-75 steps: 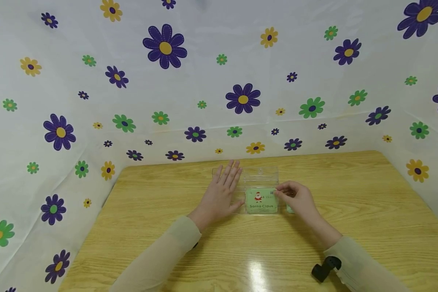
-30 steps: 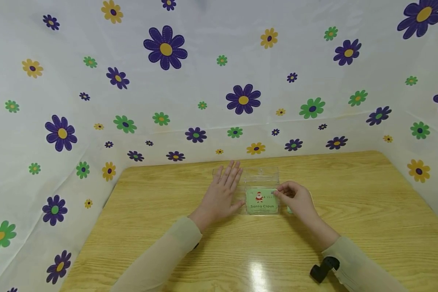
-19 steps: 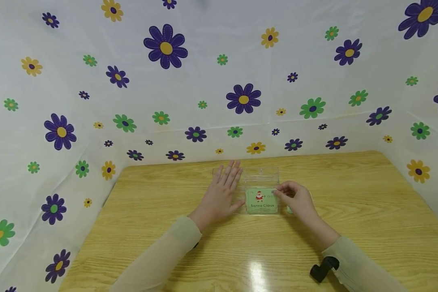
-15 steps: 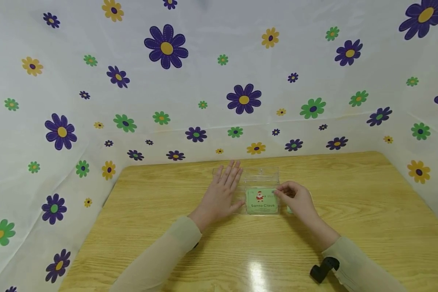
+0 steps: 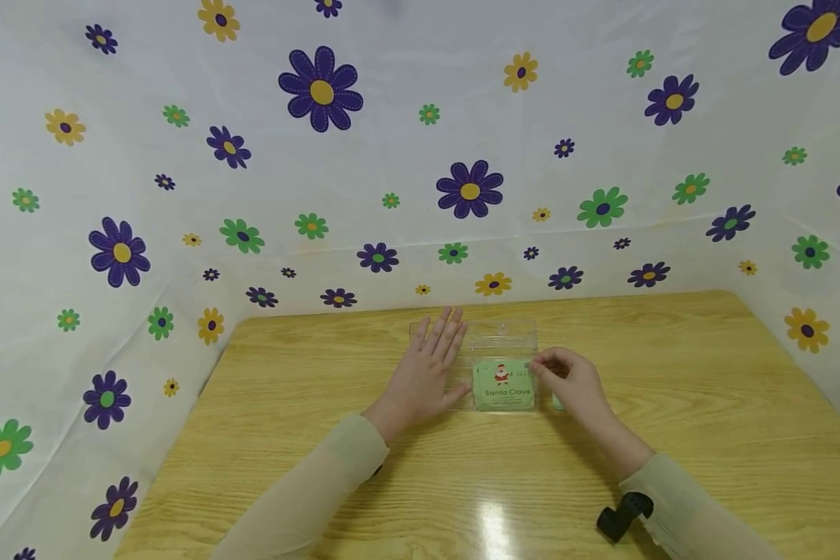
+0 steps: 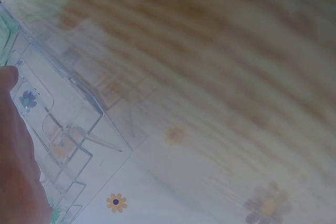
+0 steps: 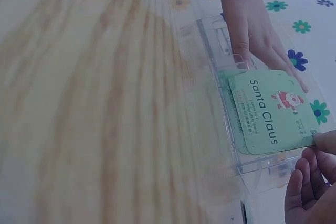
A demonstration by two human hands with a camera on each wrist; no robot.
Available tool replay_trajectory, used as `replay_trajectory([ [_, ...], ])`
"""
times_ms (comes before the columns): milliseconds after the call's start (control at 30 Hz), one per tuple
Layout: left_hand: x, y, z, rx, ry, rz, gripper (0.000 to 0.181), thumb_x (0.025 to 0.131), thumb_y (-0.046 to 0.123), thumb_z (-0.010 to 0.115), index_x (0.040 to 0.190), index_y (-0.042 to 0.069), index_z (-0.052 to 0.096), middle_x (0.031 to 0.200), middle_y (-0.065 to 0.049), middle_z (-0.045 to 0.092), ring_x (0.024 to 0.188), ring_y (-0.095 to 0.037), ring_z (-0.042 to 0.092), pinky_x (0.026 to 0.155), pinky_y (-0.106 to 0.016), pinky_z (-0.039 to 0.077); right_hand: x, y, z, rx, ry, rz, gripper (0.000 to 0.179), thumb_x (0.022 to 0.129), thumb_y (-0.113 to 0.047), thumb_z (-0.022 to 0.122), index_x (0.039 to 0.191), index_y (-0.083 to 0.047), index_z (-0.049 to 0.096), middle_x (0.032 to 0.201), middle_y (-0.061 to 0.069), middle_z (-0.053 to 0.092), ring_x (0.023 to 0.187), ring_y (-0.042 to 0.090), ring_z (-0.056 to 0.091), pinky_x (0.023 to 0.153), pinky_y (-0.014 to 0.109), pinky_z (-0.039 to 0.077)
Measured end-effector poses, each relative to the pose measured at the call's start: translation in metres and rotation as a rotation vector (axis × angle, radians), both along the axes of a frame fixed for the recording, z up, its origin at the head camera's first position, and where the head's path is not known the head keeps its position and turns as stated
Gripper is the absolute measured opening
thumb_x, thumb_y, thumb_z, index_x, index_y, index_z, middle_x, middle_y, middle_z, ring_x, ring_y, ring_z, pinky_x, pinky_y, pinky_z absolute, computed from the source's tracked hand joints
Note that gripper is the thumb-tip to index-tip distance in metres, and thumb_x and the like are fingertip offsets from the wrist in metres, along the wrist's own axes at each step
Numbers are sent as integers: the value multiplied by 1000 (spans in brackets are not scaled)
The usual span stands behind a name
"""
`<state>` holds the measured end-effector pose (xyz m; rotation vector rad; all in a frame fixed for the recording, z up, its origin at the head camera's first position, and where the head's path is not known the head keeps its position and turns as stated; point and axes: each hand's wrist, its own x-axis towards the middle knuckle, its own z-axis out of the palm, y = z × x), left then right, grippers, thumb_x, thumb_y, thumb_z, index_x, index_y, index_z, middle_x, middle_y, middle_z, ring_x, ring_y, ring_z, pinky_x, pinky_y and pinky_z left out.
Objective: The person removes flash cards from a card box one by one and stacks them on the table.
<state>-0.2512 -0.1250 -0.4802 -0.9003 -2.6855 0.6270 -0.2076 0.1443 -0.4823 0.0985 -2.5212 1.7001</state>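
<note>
A clear plastic card holder (image 5: 504,341) stands on the table with green cards in its right-hand compartment. The front one is a green Santa Claus card (image 5: 504,383), whose top right corner my right hand (image 5: 570,381) pinches between thumb and finger. In the right wrist view, this card (image 7: 270,114) sits slightly offset from another green card (image 7: 239,121) behind it. My left hand (image 5: 423,373) lies flat with straight fingers over the holder's left part, thumb near the cards. Below my right hand, a bit of green card (image 5: 558,402) shows; the rest is hidden.
The wooden table (image 5: 308,451) extends around the holder. A white flower-print cloth (image 5: 392,155) rises behind the table and along both sides. A black wrist camera (image 5: 624,517) is strapped at the right sleeve.
The Santa Claus card has shifted slightly up and to the right in the holder, together with my right fingers. My left hand keeps its place.
</note>
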Motion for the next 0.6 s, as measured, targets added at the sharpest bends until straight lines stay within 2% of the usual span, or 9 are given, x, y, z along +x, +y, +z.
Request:
replay_trajectory([
  [600, 1, 1, 0, 12, -19, 7, 100, 105, 74, 30, 170, 3, 4, 180, -17, 0, 168, -35, 1, 137, -52, 8, -1, 1, 2, 19, 2, -16, 19, 103, -12, 70, 110, 5, 77, 104, 19, 76, 83, 0, 59, 75, 15, 52],
])
